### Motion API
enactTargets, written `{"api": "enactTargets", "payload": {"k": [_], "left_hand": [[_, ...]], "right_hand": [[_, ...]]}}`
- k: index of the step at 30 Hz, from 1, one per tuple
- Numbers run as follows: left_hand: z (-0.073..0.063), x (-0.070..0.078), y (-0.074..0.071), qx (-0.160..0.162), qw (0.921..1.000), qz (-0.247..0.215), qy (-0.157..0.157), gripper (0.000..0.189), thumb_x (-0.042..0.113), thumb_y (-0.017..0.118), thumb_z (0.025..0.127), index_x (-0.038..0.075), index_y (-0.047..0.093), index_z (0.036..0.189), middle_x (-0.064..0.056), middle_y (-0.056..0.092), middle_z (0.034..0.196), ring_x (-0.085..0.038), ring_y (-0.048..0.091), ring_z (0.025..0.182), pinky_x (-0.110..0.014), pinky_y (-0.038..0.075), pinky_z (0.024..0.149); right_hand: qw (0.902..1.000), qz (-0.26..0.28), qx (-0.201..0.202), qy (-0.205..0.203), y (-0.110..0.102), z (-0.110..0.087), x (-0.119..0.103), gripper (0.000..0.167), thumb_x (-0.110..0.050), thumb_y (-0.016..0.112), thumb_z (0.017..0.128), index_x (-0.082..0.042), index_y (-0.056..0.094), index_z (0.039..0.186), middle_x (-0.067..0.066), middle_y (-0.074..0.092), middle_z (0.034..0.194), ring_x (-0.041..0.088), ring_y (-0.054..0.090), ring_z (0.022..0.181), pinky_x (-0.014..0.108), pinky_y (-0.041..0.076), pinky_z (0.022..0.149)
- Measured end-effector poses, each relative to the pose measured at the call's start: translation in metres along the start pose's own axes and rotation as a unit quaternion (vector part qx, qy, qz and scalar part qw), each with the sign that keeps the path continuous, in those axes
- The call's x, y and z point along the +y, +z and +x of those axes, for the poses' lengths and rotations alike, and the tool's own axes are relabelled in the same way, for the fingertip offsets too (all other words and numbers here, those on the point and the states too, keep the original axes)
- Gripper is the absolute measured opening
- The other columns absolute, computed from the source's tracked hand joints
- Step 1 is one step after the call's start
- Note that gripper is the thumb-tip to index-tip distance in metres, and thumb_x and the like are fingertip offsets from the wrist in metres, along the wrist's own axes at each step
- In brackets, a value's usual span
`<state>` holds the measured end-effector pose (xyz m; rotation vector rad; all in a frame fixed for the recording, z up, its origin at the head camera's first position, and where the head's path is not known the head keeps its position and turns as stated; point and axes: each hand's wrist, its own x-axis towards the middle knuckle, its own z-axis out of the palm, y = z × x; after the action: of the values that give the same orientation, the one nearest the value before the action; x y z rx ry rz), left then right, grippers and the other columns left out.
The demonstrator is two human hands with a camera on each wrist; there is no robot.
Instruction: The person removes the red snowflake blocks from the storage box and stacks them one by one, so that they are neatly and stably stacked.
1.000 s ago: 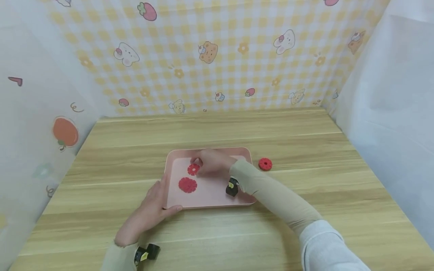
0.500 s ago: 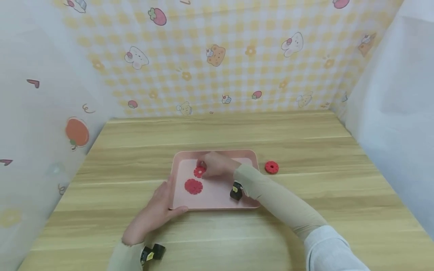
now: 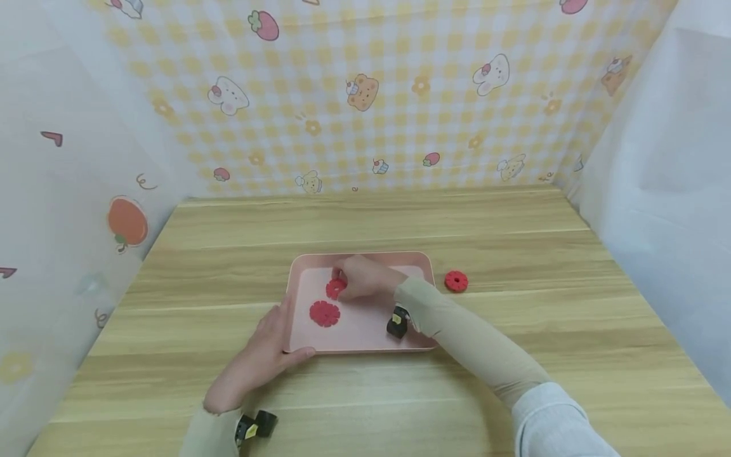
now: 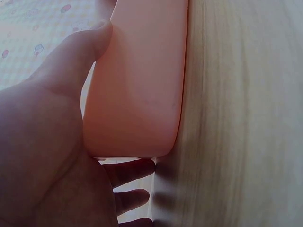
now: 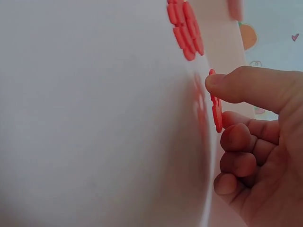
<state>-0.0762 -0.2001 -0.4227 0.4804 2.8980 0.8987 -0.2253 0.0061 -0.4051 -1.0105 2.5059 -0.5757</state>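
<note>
Clearly, both hands of the person are at the pink rectangular tray with rounded corners [image 3: 365, 331], which stands on the light wood-grain table [image 3: 502, 222], about midway between its left and right edges and well apart from the far edge. The right hand [image 3: 368, 277] reaches inside the tray, toward its far left corner, and its grip is clamped on one flat red disc with notched rim and round hole [image 5: 217, 112], between thumb and forefinger. This disc is approximately level; whether it touches the tray floor, I cannot tell. Just beside it, nearer to the near left corner of the tray, there lies a small pile of similar red notched discs [image 3: 325, 313], partly overlapping.

The left hand [image 3: 265, 352] rests around the near left corner of the tray, with the grip apart: the thumb lies along the near rim, and the nearly straight fingers are against the left side.

Outside the tray, near its right side, one thick-looking red notched round piece [image 3: 450, 282] lies on the table. Beyond the far edge hangs a yellow-and-white checked cloth with cartoon prints [image 3: 342, 127]. A small black camera [image 3: 396, 325] is on the right wrist.
</note>
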Motion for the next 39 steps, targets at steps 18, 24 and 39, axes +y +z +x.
{"api": "enactTargets", "payload": {"k": [18, 24, 39], "left_hand": [[0.000, 0.006, -0.001, -0.004, 0.9999, 0.003, -0.012, 0.108, 0.042, 0.074, 0.081, -0.001, 0.003, 0.151, -0.028, 0.038, 0.140, -0.041, 0.037, 0.125, -0.061, 0.029, 0.107], [-0.001, 0.008, -0.002, 0.005, 0.9999, 0.005, -0.008, 0.106, 0.041, 0.074, 0.080, -0.003, 0.007, 0.150, -0.027, 0.044, 0.131, -0.037, 0.041, 0.115, -0.058, 0.034, 0.102], [-0.001, 0.007, -0.002, 0.016, 0.9998, 0.001, 0.012, 0.106, 0.037, 0.076, 0.080, -0.005, 0.007, 0.149, -0.027, 0.042, 0.135, -0.038, 0.042, 0.119, -0.060, 0.026, 0.106]], "right_hand": [[0.9990, 0.041, 0.001, 0.017, -0.026, -0.031, 0.009, 0.030, -0.018, 0.076, 0.079, -0.014, 0.061, 0.105, -0.002, 0.057, 0.094, 0.013, 0.055, 0.081, 0.021, 0.049, 0.068], [0.9999, 0.007, 0.012, 0.000, -0.032, -0.037, 0.012, 0.033, -0.019, 0.075, 0.080, -0.009, 0.060, 0.108, 0.001, 0.055, 0.094, 0.014, 0.054, 0.077, 0.021, 0.046, 0.066], [0.9979, 0.003, 0.061, 0.022, -0.047, -0.056, 0.018, 0.030, -0.020, 0.074, 0.082, -0.007, 0.063, 0.106, 0.000, 0.061, 0.094, 0.016, 0.054, 0.083, 0.024, 0.047, 0.075]]}}
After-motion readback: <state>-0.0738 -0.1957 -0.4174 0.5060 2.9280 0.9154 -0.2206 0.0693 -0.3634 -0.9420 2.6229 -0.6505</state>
